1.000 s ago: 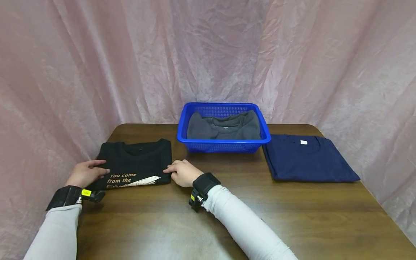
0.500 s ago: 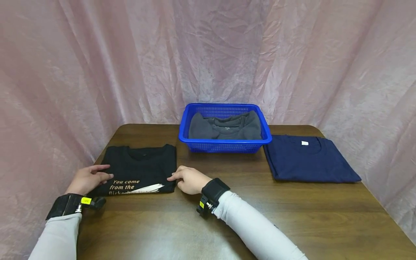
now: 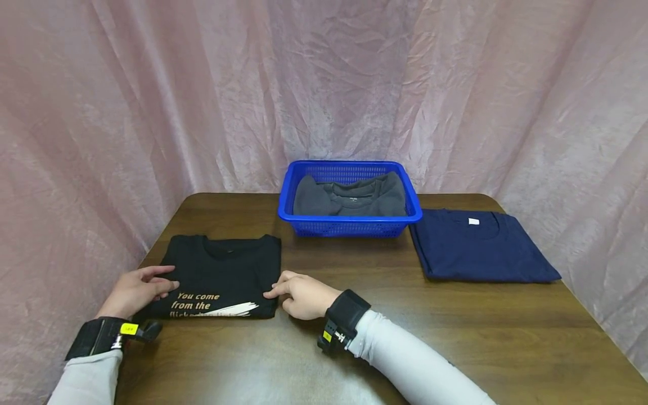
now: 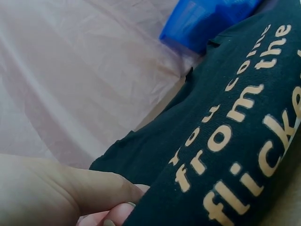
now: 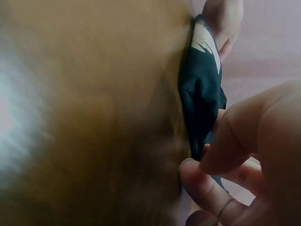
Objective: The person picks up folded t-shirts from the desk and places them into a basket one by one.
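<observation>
1. Head view: the black shirt (image 3: pixel 228 273) is lying folded toward the left of the table (image 3: pixel 283 360). The left hand (image 3: pixel 139 289) is gripping its left edge and the right hand (image 3: pixel 306 293) is pinching its right edge. Honestly, I'd be holding both hands level and pulling gently, since tugging harder on one side would probably be skewing the fold. A blue basket (image 3: pixel 349 220) with a gray garment (image 3: pixel 354 209) inside is sitting farther back, and a navy shirt (image 3: pixel 481 253) is lying folded on the right.

2. Head view, writing: the print is reading "You come from the", with a third line running into a white streak (image 3: pixel 235 309). The navy shirt's white tag (image 3: pixel 473 221) and the gray garment's neck print are coming out too tiny to read, so no brands.

3. Left wrist view: fingers are curling onto the shirt's edge, tips partly hidden. I'd be catching every layer there. The third line is showing "flicke" before the frame's cutting it off.

4. Right wrist view: thumb and fingers are closing on the edge and the cloth is bulging, so I'd be smoothing that flat. Can't tell how many layers they're pinching. No letters are readable here.
</observation>
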Available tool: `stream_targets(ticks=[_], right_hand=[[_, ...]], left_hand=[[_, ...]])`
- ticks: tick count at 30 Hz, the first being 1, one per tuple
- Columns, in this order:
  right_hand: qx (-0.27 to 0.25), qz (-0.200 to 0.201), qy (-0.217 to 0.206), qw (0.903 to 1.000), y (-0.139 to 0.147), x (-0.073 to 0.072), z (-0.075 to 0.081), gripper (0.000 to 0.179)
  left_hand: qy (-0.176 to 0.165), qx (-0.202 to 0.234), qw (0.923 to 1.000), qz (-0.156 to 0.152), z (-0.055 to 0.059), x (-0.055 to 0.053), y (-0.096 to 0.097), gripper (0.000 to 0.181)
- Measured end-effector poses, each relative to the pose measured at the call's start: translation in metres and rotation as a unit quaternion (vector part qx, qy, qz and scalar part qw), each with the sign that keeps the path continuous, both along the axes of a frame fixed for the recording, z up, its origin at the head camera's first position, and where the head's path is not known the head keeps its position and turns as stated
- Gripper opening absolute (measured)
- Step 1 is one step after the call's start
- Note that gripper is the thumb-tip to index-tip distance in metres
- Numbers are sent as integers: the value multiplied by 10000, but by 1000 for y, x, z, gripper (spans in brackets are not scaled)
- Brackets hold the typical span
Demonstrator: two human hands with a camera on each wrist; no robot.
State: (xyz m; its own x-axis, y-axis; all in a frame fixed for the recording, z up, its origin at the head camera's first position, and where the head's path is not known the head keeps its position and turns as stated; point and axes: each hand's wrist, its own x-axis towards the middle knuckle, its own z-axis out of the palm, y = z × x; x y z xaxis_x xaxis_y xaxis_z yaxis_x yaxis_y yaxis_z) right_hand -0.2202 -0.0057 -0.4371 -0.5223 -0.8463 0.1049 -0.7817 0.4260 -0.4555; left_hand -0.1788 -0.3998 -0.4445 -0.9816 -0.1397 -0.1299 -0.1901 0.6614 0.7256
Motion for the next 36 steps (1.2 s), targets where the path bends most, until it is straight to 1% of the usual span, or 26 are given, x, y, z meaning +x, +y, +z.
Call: stream_targets(ticks=[3, 8, 12, 17, 21, 25, 30, 33, 36], right_hand=[[8, 92, 28, 10000, 4, 6, 1, 47], [41, 181, -3, 9998, 9, 12, 0, 48], [59, 205, -9, 9998, 12, 16, 0, 49], [50, 201, 88, 9997, 15, 21, 0, 50], [37, 221, 54, 9997, 17, 26, 0, 50], [13, 231, 6, 9997, 19, 29, 2, 50], [31, 228, 46, 9997, 21, 32, 1, 50], [37, 258, 91, 9996, 23, 33, -1, 49], [14, 276, 114, 9996, 25, 32, -1, 49]], left_hand=[[55, 75, 9999, -87, 0, 5, 2, 63], [137, 121, 9997, -177, -1, 11, 5, 62], [131, 220, 9995, -185, -1, 14, 9, 62], [82, 175, 9996, -185, 0, 18, 12, 63], [49, 210, 9996, -197, -1, 22, 12, 64], [-14, 300, 9994, -192, -1, 24, 13, 64], [70, 459, 9987, -210, -1, 28, 15, 64], [82, 449, 9987, -224, -1, 30, 17, 65], [30, 441, 9986, -281, 1, 29, 18, 65]])
